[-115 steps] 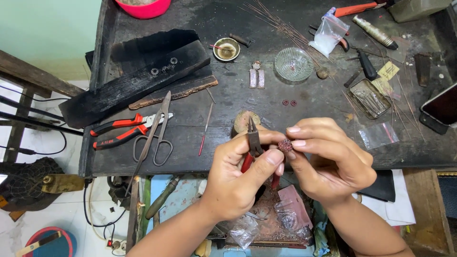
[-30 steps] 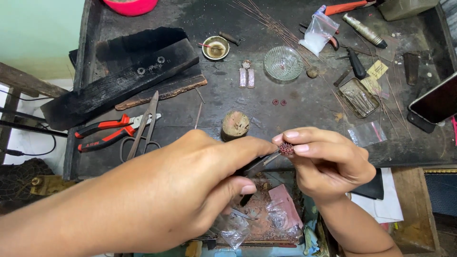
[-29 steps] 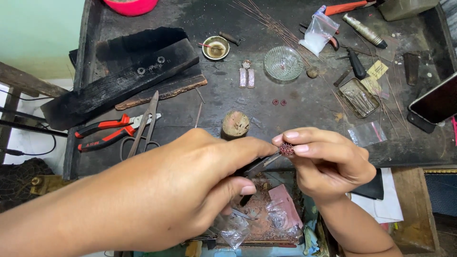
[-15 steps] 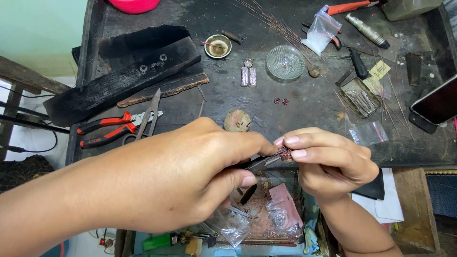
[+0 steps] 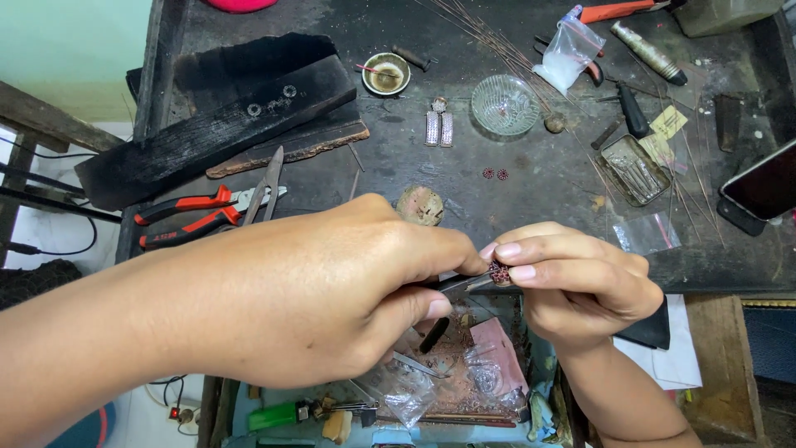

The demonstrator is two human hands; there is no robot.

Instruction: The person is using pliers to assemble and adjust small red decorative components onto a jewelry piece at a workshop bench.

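Left hand: nearest the camera, fingers pressed around slim metal pliers, whose tips meet the small piece so it can be worked without slipping.
Right hand: at 3 o'clock of the left, thumb and forefinger pinching a tiny red-stoned round ornament, held up close over the worktop's near edge for a clear look.
Drawer: beneath both hands, open, with plastic bags, likely placed to catch dropped bits.
Worktop: dark and scuffed; red-handled pliers at 9 o'clock within reach.
Glass bowl: at 12 o'clock, far off, beside thin wires.
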